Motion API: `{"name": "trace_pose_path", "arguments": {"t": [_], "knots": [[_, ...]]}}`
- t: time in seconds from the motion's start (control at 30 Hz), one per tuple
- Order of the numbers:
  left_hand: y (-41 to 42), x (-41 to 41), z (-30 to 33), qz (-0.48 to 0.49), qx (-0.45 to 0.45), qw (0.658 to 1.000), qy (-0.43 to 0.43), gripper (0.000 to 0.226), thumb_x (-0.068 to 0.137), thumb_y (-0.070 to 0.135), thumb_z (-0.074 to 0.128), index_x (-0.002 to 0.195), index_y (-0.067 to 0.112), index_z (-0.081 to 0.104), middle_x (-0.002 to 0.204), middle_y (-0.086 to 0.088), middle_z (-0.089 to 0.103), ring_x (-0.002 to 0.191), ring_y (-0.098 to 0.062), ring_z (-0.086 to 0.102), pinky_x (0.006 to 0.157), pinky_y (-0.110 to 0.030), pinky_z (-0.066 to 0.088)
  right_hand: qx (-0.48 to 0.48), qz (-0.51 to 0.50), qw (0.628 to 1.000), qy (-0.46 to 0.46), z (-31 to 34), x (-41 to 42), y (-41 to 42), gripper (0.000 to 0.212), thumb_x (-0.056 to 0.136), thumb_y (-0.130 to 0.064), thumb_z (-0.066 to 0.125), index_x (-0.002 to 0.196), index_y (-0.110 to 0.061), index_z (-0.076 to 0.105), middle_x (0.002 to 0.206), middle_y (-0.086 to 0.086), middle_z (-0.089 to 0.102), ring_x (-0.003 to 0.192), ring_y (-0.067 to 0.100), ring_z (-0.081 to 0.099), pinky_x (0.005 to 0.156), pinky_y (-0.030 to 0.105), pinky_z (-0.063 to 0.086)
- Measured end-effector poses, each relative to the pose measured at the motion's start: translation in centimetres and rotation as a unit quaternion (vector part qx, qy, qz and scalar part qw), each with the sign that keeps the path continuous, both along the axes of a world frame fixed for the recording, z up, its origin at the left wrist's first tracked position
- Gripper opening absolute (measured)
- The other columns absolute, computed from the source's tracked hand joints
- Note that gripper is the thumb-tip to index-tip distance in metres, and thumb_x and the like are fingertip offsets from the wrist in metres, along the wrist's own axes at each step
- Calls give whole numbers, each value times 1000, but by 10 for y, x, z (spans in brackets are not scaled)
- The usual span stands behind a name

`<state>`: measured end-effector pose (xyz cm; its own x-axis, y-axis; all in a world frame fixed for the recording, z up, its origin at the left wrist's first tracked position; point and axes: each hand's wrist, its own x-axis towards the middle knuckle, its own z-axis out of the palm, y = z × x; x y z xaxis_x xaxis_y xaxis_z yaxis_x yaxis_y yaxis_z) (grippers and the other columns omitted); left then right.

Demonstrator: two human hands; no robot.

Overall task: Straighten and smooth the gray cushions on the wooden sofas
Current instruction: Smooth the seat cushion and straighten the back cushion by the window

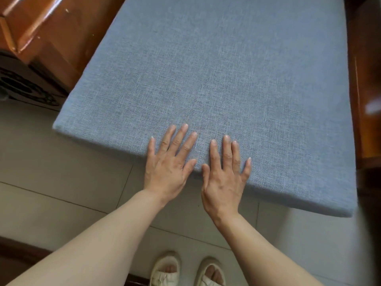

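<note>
Head view: left hand [169, 162], right hand [224, 180] flat, fingers spread, on cushion [216, 69].

Cushion [216, 69] — coarse woven cloth, blue-gray, matt, visibly textured weave. Sofa frame [41, 27] — reddish-brown wood, high-gloss lacquer with bright reflections. Floor [51, 172] — pale smooth tiles, dull sheen. Slippers [165, 269] — cream, soft-looking fabric.

Flat blue-gray woven cushion [206, 69], seemingly smooth
</note>
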<state>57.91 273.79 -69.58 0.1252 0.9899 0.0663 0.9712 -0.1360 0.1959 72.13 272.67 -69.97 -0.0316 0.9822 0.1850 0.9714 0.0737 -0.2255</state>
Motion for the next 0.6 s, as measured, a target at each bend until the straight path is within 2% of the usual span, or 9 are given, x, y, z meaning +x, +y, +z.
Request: {"name": "trace_pose_path", "arguments": {"t": [0.23, 0.37, 0.6], "knots": [[2, 1, -13, -3, 78, 997, -12, 57, 90, 47, 35, 145, 28, 33, 154, 2, 31, 142, -22, 26, 108, -55, 12, 62, -38, 997, -5, -21, -2, -4, 59, 88, -44, 39, 143, -23, 36, 153, 2, 30, 141, 25, 25, 111, 48, 8], [15, -1, -24, -22, 137, 990, 18, 55, 90, 49, 34, 141, 30, 36, 150, 4, 35, 137, -21, 32, 105, -52, 20, 100, -32, 994, -3, -30, -1, 7, 56, 89, -46, 35, 141, -27, 37, 151, -2, 32, 138, 25, 27, 110, 45, 7], [65, 5, -26, -18, 145, 989, 14, 53, 91, 49, 32, 141, 32, 36, 150, 6, 38, 136, -18, 33, 106, -50, 18, 113, -31, 993, -7, -30, 6, 56, 54, 90, -48, 33, 140, -28, 40, 149, -3, 33, 137, 24, 28, 110, 43, 6]]}}
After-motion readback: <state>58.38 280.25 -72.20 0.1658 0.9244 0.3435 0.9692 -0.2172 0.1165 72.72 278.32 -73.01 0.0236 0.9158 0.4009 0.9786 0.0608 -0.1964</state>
